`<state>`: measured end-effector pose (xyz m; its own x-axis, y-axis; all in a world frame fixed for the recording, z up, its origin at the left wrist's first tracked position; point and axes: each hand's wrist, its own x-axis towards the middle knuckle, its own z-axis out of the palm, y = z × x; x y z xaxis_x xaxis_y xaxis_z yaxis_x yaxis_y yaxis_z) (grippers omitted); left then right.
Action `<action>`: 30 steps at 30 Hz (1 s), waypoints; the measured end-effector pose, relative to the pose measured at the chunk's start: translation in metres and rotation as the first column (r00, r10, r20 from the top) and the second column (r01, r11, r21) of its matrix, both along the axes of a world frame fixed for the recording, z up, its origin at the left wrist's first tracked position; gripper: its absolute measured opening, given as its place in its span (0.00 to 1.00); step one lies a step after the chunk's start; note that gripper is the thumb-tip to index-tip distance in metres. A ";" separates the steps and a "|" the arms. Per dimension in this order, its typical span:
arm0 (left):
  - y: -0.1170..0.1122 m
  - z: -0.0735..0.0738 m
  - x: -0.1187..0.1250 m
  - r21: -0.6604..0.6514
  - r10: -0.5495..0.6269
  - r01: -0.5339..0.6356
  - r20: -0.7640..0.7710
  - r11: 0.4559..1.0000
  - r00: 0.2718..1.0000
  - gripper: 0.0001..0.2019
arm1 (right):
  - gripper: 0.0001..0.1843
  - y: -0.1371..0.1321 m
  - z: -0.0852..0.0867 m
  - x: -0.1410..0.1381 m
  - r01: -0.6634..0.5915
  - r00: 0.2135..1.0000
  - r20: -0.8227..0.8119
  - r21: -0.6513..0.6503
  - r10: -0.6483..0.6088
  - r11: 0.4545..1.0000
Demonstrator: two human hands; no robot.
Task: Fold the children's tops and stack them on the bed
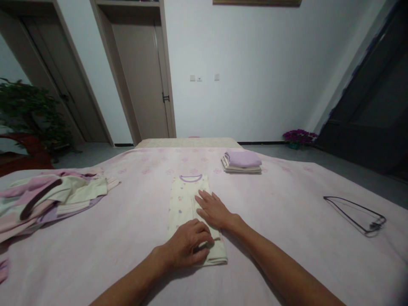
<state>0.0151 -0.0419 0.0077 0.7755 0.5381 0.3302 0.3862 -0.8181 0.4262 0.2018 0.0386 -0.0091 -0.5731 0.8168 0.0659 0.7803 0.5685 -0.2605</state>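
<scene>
A cream shirt with a lilac neckline and small printed motifs lies in front of me, its sides folded in to a narrow strip. My right hand rests flat on its right side below the neckline, fingers stretched out. Nearer to me, my left hand is curled over the lower part, thumb and fingers closing on the cloth by a folded-over edge. The fingertips' exact grip is partly hidden. Below that hand the shirt's hem shows at the lower right.
A pink-white sheet covers the wide surface. Loose clothes are heaped at the left. A neat stack of folded clothes, lilac on top, sits at the back right. A dark wire clothes hanger lies at the far right.
</scene>
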 end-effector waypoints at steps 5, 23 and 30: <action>0.011 -0.001 -0.024 -0.154 0.285 -0.259 0.187 0.954 0.940 0.12 | 0.32 -0.012 0.010 0.000 -0.016 0.999 -0.031 0.016 0.017 1.000; 0.024 -0.057 -0.063 0.255 0.419 -0.353 -0.286 0.900 0.862 0.30 | 0.30 -0.052 0.008 0.004 -0.036 0.999 -0.019 -0.007 0.035 0.999; 0.022 -0.061 -0.064 0.268 0.430 -0.365 -0.249 0.892 0.868 0.29 | 0.28 -0.050 0.001 0.007 -0.023 0.998 -0.057 0.032 0.025 0.999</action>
